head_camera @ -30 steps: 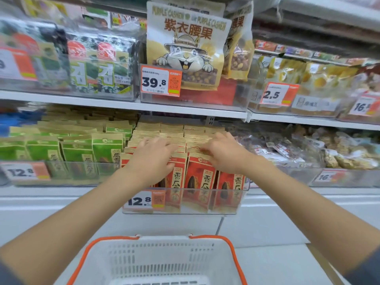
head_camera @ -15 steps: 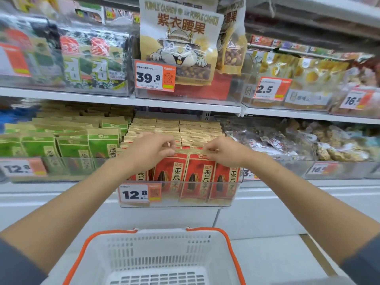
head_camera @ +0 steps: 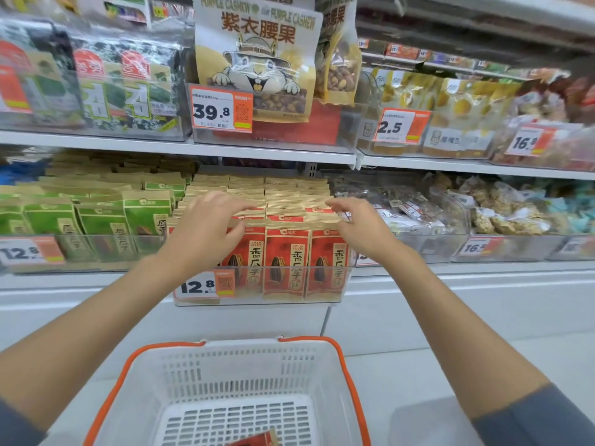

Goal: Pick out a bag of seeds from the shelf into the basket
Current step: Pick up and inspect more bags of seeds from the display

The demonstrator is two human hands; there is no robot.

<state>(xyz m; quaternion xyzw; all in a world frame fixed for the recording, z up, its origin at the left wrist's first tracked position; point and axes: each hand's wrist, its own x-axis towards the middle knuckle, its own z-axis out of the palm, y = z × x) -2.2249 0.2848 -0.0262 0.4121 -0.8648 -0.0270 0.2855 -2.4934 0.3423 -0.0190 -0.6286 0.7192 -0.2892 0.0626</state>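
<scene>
Seed bags [head_camera: 285,255] just beneath left hand [head_camera: 206,226] and right hand [head_camera: 360,226]

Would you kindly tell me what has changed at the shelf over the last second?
Both hands lifted off the tops of the red sunflower-seed bags: the left hand and right hand are now raised over them, fingers loose, holding nothing. The bags stay in their rows; the white basket with orange handles stays below.
</scene>
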